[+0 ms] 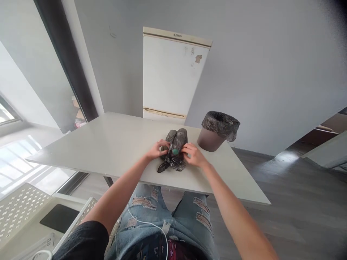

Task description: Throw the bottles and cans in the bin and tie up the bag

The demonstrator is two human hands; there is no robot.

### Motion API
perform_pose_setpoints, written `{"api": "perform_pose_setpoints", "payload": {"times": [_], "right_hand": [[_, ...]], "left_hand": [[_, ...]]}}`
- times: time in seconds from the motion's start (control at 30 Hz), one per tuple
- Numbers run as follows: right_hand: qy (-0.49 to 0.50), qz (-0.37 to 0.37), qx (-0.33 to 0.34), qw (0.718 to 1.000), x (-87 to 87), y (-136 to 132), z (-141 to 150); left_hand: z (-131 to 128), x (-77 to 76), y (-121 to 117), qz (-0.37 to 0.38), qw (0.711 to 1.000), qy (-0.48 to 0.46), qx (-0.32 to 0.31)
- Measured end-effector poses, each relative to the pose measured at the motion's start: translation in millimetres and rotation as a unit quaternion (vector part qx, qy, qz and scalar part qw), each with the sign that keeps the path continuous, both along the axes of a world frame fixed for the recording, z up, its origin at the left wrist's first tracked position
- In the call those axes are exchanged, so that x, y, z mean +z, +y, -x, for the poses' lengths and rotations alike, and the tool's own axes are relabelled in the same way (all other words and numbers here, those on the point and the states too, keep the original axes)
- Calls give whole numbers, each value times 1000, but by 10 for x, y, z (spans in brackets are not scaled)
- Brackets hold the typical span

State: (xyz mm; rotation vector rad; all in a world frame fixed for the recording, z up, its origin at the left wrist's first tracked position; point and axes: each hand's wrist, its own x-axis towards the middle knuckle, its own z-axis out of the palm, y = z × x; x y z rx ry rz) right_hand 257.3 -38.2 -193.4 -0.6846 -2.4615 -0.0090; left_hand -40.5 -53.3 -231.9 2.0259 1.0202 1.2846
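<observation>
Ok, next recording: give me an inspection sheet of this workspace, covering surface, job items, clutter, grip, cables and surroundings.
Surface: pale table, smooth-looking, with the near edge at the person's front.
Job items: dark plastic bag on the table, crumpled, a green patch showing; what it is can't be told.
Clutter: bin with a dark liner, on the table right of the bag.
Grip: left hand and right hand touch opposite sides of the bag; finger closure unclear.
Cables: thin white cord across the jeans; ends not traceable.
Surroundings: white fridge beyond the table; perforated tray at lower left.
</observation>
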Motion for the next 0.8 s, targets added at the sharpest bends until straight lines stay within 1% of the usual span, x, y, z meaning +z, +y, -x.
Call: {"api": "perform_pose_setpoints", "payload": {"times": [0.03, 0.07, 0.13, 0.23, 0.3, 0.37, 0.47, 0.57, 0.7, 0.73, 0.8], "right_hand": [[10, 17, 31, 999, -110, -14, 146], [29, 25, 44, 998, -201, -11, 261], [87, 32, 35, 995, -332, 26, 397], [192, 64, 13, 979, -434, 90, 417], [248, 81, -4, 965, -463, 119, 367], [282, 87, -26, 955, -477, 142, 303], [331, 95, -69, 936, -494, 188, 225], [378, 95, -118, 913, -517, 249, 176], [415, 90, -155, 892, -508, 253, 120], [415, 88, -152, 892, -493, 228, 111], [395, 91, -122, 906, -452, 155, 115]], "left_hand": [[7, 1, -2, -5, 1000, 13, -8], [10, 2, 0, -8, 1000, 18, -14], [2, 4, 13, -10, 999, 18, -27], [-34, -1, 43, 2, 999, -24, -28], [-51, -7, 60, 27, 996, -90, -7], [-52, -14, 72, 51, 988, -145, 17], [-26, -27, 92, 59, 980, -186, 39], [13, -46, 129, 63, 969, -234, 46], [39, -57, 174, 86, 956, -281, 20], [35, -53, 175, 95, 954, -286, 7], [17, -40, 162, 111, 951, -286, -24]]}}
